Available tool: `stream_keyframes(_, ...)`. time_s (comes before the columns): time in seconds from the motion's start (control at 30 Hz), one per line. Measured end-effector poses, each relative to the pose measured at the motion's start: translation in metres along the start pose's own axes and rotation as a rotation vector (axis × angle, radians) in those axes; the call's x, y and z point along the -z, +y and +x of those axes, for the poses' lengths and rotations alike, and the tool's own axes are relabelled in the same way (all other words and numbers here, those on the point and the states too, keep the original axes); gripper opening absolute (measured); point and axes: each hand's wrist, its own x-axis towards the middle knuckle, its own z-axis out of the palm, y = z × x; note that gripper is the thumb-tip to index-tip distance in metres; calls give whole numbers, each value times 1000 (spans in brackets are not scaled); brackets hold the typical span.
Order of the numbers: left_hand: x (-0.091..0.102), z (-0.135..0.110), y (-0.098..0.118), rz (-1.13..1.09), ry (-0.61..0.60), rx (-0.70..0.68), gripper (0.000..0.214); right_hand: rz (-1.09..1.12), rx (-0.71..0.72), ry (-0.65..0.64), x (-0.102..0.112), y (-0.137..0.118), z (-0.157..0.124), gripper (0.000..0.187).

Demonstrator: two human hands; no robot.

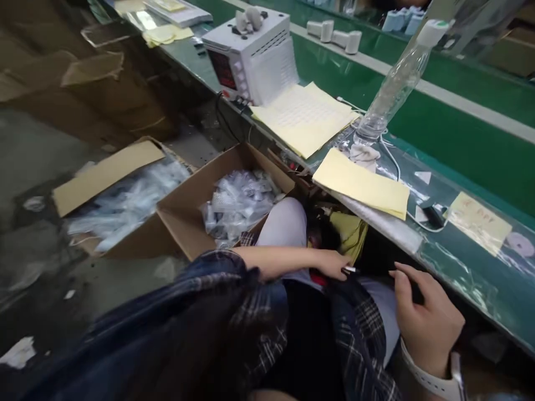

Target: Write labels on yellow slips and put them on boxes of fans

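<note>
The left hand point(334, 265) holds a white-tipped piece point(351, 269), likely light, stiff and best pinched mid-length, beside the near edge of the counter point(507, 295), while the right hand point(432, 312) curls narrowly, its contents unclear.

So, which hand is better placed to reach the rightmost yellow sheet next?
Likely the right hand: it's nearer that sheet, while the left hand holds a small white-tipped item.

I see one clear bottle point(395, 83) on the green bench point(445, 245), and cardboard boxes point(111, 103) at far left.
</note>
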Motion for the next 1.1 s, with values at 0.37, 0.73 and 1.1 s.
stream_keyframes(0.37,-5,-91,75,191,154,-411,15,675,-186,-299,-18,-28,-25,46)
stream_keyframes(0.73,83,-51,84,283,13,-588,53,1152,-534,96,15,-5,13,53)
stream_keyframes(1.1,173,-53,0,840,646,-290,37,31,109,-23,-10,37,114,35)
